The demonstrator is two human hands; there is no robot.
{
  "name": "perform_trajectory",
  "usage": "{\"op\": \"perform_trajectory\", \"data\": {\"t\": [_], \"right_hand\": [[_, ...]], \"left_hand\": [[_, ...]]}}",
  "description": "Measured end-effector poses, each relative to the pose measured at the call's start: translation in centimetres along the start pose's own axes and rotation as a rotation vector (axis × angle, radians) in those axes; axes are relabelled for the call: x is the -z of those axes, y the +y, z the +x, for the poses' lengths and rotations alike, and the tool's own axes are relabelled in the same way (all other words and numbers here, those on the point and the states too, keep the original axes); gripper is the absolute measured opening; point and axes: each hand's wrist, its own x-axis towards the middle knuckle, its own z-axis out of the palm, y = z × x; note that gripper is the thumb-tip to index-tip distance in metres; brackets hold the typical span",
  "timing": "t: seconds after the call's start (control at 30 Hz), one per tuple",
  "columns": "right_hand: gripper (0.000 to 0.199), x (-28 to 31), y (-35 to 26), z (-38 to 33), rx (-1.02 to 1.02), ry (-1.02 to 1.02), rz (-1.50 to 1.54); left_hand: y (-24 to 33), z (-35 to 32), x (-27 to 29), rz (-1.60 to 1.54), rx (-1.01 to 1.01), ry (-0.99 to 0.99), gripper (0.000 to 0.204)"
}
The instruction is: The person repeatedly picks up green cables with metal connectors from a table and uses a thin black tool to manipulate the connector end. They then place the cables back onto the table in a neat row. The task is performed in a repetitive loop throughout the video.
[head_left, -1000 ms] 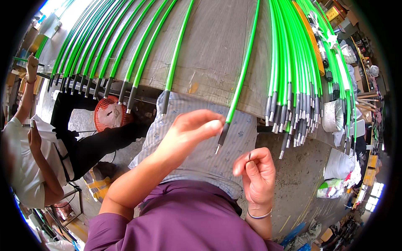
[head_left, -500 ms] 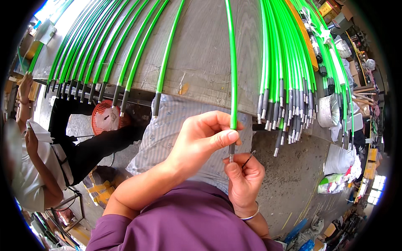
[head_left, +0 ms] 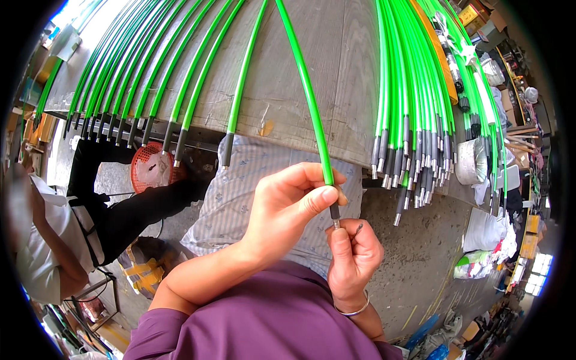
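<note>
My left hand is closed round the lower end of a long green rod, thumb on top, near its dark grey sleeve. Below it, the fingers of my right hand pinch the rod's silvery metal tip. A thin dark twisted piece sticks out between the right fingers; its kind is not clear. The rod slants up and left across a grey table. Beyond my hands, a row of similar green rods hangs over the table edge at left, and a dense bundle lies at right.
Under the table edge is a striped pale cloth. At left, a person in a white top sits near an orange-red basket. A white round container and white bags are at right.
The upper part of the held rod has swung left, so it now slants. My right hand has shifted slightly right. The co-worker's raised hand at far left has moved from the rods.
</note>
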Motion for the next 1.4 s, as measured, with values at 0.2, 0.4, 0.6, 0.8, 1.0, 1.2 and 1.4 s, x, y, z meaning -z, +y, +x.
{"op": "perform_trajectory", "data": {"t": [0.2,0.4,0.6,0.8,1.0,1.2,1.4], "right_hand": [[0.016,0.0,0.8,0.0,-0.144,-0.021,0.156],[0.028,-1.5,1.7,0.4,-0.211,-0.083,0.695],[0.044,-1.5,2.2,0.1,-0.247,-0.161,0.654],[0.042,-2.1,2.1,-0.1,-0.193,-0.077,0.647],[0.039,-2.2,2.4,0.0,-0.16,-0.048,0.62],[0.047,-2.9,1.8,0.3,-0.172,-0.09,0.557],[0.048,-2.0,3.3,0.2,-0.121,-0.128,0.558]], "left_hand": [[-0.5,0.0,0.3,-0.036,0.018,-0.021,0.024],[-0.3,-0.5,-0.1,-0.113,0.041,-0.045,0.025],[0.2,-1.2,-0.5,-0.191,0.046,-0.085,0.026],[-0.2,-1.2,-0.5,-0.183,0.037,-0.065,0.025],[-0.6,-1.1,-0.4,-0.185,0.052,-0.058,0.025],[2.7,-2.0,1.1,-0.077,-0.022,-0.002,0.024],[11.2,-3.9,8.4,0.442,-0.276,0.269,0.029]]}}
